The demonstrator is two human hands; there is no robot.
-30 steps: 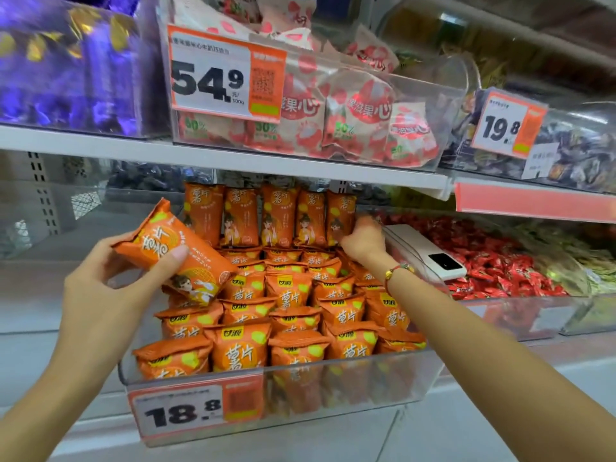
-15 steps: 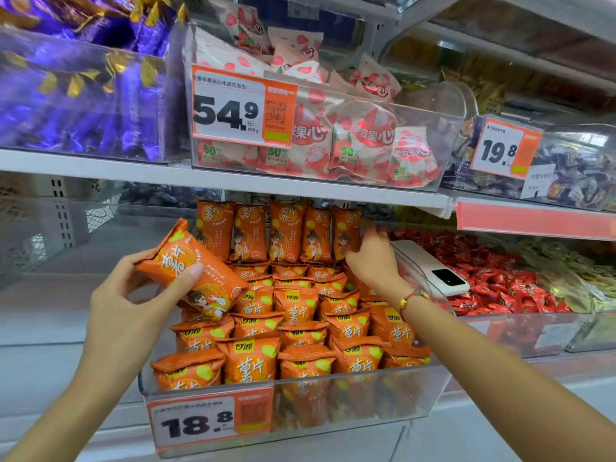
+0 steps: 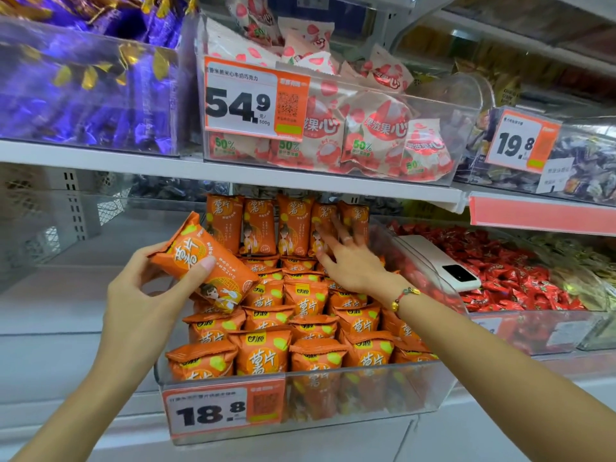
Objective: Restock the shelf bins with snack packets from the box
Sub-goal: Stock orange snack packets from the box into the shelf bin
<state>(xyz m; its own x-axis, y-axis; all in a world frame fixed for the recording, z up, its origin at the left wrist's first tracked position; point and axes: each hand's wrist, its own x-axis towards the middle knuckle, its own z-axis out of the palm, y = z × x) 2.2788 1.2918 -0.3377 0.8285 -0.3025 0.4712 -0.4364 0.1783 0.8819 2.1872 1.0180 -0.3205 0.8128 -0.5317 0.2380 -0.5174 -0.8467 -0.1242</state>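
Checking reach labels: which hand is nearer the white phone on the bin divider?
Right. The right hand is spread on the upright orange packets just left of the white phone; the left hand holds an orange packet farther left.

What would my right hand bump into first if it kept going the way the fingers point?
Most likely the upright orange packets at the back of the bin: the right hand has its straight fingers aimed at them and seems already touching, though depth is unclear.

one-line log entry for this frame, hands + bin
left hand: holds orange packet | right hand: open, touching upright back row | clear bin: nearly full
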